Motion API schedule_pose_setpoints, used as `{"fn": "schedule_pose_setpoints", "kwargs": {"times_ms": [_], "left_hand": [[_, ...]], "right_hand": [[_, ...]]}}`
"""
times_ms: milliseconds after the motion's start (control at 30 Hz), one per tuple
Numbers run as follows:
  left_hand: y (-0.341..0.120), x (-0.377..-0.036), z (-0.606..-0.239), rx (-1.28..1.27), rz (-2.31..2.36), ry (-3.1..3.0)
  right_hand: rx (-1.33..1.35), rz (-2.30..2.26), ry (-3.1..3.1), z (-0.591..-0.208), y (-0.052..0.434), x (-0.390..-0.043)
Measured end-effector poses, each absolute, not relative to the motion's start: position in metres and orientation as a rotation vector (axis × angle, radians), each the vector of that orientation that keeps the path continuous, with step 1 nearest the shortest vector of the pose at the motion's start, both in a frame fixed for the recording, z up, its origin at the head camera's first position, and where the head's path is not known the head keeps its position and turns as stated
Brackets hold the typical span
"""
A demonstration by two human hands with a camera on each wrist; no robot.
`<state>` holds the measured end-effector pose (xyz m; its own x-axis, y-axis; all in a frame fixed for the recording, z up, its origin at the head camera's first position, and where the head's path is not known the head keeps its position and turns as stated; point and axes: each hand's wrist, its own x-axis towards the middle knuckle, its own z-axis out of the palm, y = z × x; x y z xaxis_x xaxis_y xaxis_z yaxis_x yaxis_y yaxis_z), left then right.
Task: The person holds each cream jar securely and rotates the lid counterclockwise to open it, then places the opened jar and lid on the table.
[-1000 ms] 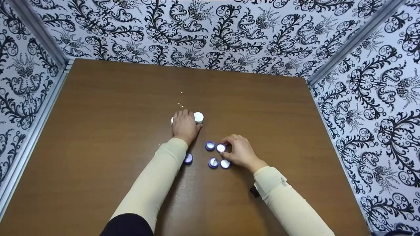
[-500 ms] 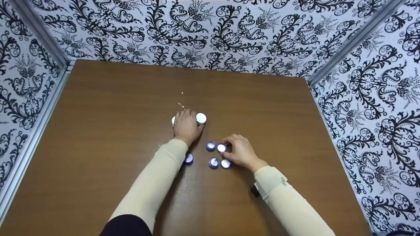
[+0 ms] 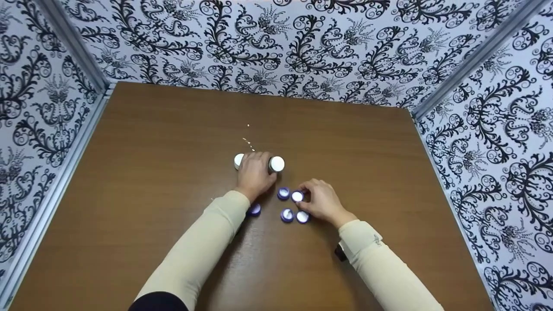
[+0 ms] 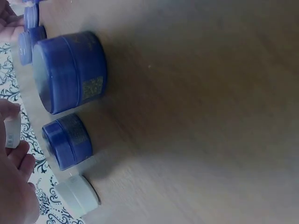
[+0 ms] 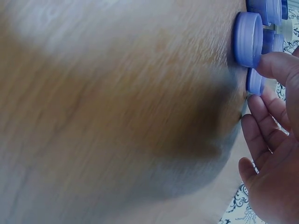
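Observation:
In the head view my left hand (image 3: 255,173) grips a small white jar (image 3: 276,164), raised off the table in the left wrist view. A second white jar (image 4: 77,195) stands on the table, partly behind that hand in the head view. Beside it stand a blue jar (image 4: 67,141) and a bigger blue jar (image 4: 70,71); my left forearm mostly hides these in the head view. My right hand (image 3: 320,199) pinches a round purple-blue lid (image 3: 297,196) with a white inside. Around it lie similar lids, one to the left (image 3: 283,193) and two nearer me (image 3: 287,215).
The brown wooden table (image 3: 173,129) is bounded by patterned black-and-white walls (image 3: 293,47) with grey metal edges. White specks (image 3: 248,141) lie beyond my left hand. A purple-blue round piece (image 3: 255,210) shows beside my left forearm.
My left hand has moved right and slightly nearer with the white jar, uncovering more of the second white jar. The right hand keeps its pinch on the lid. The head view has shifted slightly.

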<state>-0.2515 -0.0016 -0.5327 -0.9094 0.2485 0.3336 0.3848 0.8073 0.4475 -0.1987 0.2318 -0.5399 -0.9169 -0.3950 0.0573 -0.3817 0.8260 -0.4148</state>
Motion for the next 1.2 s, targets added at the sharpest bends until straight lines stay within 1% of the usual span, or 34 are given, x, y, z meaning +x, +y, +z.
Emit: {"fn": "schedule_pose_setpoints", "kwargs": {"times_ms": [433, 967, 1200], "left_hand": [[-0.01, -0.229, -0.528, -0.516, -0.757, -2.691], [-0.01, -0.218, -0.525, -0.545, -0.727, -2.682], [-0.008, -0.215, -0.524, -0.56, -0.708, -2.681]], "right_hand": [[-0.642, -0.666, 2.95, -0.538, 0.233, -0.199], [-0.679, -0.706, 2.91, -0.531, 0.232, -0.197], [-0.634, -0.757, 2.942, -0.523, 0.229, -0.198]]}}
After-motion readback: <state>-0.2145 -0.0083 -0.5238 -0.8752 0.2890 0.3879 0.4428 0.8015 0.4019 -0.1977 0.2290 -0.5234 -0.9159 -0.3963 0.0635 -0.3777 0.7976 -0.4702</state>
